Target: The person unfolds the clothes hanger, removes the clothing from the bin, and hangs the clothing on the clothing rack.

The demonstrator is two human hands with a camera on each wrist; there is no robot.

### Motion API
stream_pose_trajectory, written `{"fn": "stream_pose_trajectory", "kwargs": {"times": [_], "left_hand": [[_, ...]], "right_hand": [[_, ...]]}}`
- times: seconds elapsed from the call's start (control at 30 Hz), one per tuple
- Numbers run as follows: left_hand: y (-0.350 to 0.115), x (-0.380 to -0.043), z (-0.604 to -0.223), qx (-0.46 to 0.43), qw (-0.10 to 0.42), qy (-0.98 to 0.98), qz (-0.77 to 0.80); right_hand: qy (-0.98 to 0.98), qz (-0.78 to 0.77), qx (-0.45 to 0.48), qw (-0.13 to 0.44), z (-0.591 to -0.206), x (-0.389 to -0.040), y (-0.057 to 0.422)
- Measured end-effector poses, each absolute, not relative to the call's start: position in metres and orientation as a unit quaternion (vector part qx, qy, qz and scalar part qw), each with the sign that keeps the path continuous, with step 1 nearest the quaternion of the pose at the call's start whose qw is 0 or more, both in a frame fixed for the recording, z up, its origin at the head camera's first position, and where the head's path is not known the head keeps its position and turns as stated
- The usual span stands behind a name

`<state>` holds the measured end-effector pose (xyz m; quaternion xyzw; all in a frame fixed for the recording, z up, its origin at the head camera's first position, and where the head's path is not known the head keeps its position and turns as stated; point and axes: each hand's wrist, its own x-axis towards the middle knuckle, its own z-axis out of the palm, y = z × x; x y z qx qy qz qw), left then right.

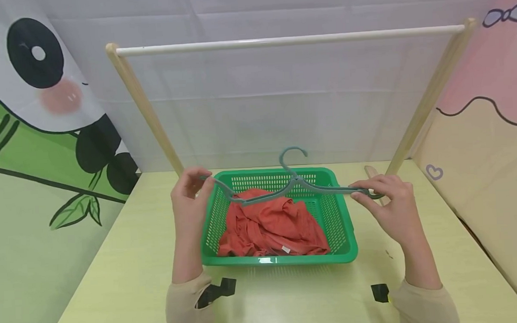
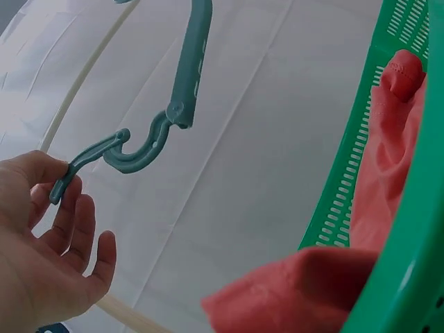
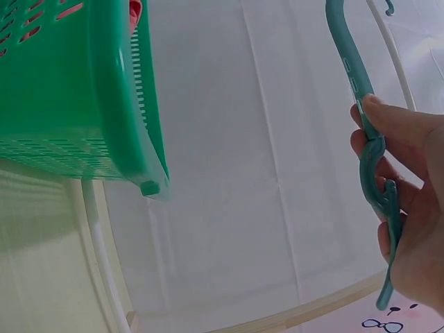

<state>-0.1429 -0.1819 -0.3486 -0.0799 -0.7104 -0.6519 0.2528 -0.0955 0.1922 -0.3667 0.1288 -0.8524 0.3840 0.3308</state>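
A teal clothes hanger (image 1: 295, 180) is held up above the basket, its hook pointing upward. My left hand (image 1: 191, 195) pinches the tip of its left arm between thumb and fingers; the left wrist view shows a jointed, folding end piece (image 2: 135, 156) there. My right hand (image 1: 388, 201) grips the other arm near its end, and in the right wrist view the fingers wrap the hanger (image 3: 361, 94) by a similar end piece. Below lies a crumpled red cloth garment (image 1: 274, 223) with a small white tag, inside the green plastic basket (image 1: 280, 261).
Behind the basket stands a rack with a white horizontal rod (image 1: 288, 41) and wooden side posts (image 1: 145, 108). The pale yellow table (image 1: 128, 263) carries it all. Printed cloth walls (image 1: 33, 157) enclose the sides, with a white sheet (image 1: 256, 118) at the back.
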Motion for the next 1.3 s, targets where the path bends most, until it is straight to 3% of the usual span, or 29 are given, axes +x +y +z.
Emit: {"fn": "stream_pose_trajectory", "kwargs": {"times": [0.43, 0.93, 1.1, 1.3], "left_hand": [[-0.197, -0.142, -0.358, -0.046, 0.266, -0.755, -0.598], [-0.201, -0.140, -0.364, -0.019, 0.179, -0.816, -0.549], [-0.196, -0.134, -0.359, -0.036, 0.215, -0.867, -0.449], [-0.175, -0.131, -0.353, -0.128, 0.289, -0.878, -0.358]], "right_hand": [[-0.833, 0.408, 0.112, 0.357, -0.364, -0.094, 0.194], [-0.824, 0.449, 0.068, 0.339, -0.367, -0.093, 0.197], [-0.831, 0.435, 0.076, 0.339, -0.371, -0.096, 0.197], [-0.836, 0.436, 0.076, 0.324, -0.374, -0.098, 0.192]]}}
